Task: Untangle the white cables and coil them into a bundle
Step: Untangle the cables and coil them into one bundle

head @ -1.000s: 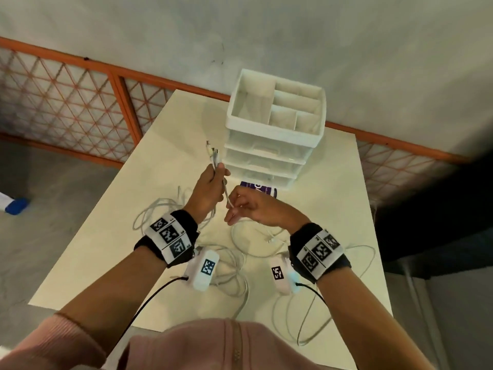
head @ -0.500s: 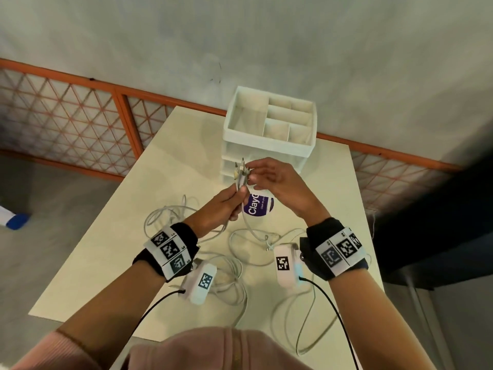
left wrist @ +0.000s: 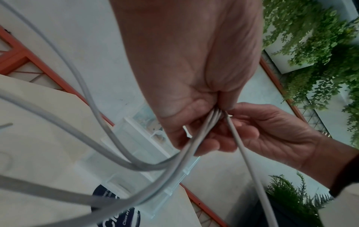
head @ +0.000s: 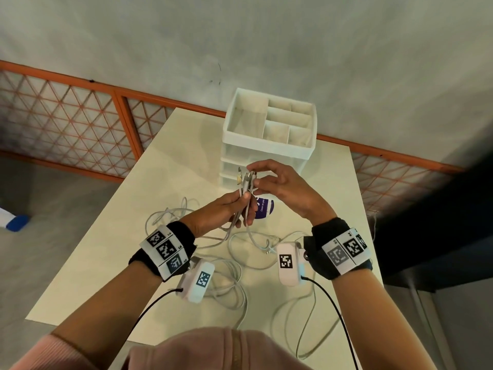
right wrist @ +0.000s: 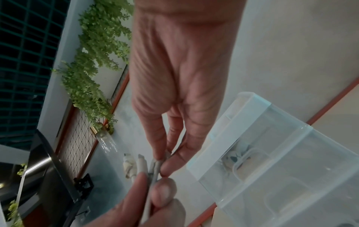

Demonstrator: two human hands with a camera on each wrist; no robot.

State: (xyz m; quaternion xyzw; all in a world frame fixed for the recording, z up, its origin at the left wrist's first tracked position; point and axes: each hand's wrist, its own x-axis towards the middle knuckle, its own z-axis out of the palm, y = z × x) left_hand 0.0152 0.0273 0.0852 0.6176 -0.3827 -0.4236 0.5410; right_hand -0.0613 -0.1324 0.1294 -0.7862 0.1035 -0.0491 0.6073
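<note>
Loose cable: loops [head: 234, 276] of the white cables lie slack on the surface [head: 88, 268] nearest the person, still crossing one another.
Left hand: the left hand [head: 213, 216] holds several cables [left wrist: 196, 138] in a closed grip, plug ends [head: 246, 178] standing up above its fingers.
Right hand: the right hand [head: 282, 186], a second ago low at the strands, has risen to the plugs; its fingertips [right wrist: 165, 167] pinch one plug [right wrist: 155, 167] against the others.
Meaning: the ends now look gathered side by side, probably the start of a bundle; coiling not yet begun.
Behind: a purple-labelled item [head: 262, 208], then a drawer box [head: 269, 145], apart from the hands.
</note>
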